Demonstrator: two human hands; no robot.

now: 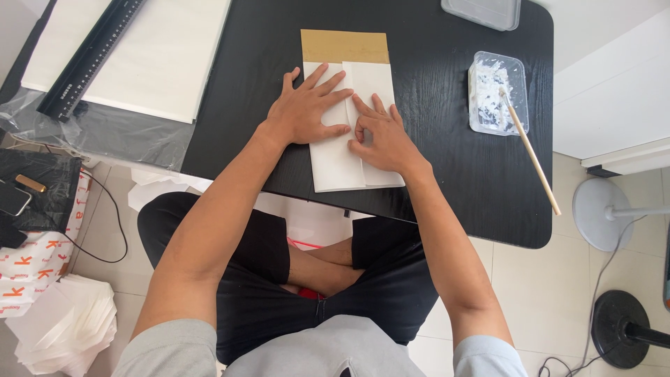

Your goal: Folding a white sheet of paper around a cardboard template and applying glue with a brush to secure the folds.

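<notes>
Folded white paper (pixel 340 164) is lying in the middle of the black bench (pixel 447 160), close to the edge nearest you, with a brown card (pixel 344 46) sticking out from under its far end. You are pressing your left hand (pixel 305 110) flat on the left flap of the paper, fingers spread wide and not gripping anything. You are resting your right hand (pixel 382 137) on the right flap, just beside the left hand, with the fingers bent so the tips are pushing down along the fold line in the middle; it is not holding anything either. A clear plastic tub (pixel 497 92) with white paste in it is sitting well off to your right on the bench, and a thin wooden stick (pixel 530 152) is leaning out of it toward you. Another clear tub (pixel 481 12) is sitting at the far edge. A big white sheet (pixel 160 56) with a long black ruler (pixel 91 56) on it is lying to your left. A stack of white paper (pixel 66 328) is sitting on the floor by your left knee.
</notes>
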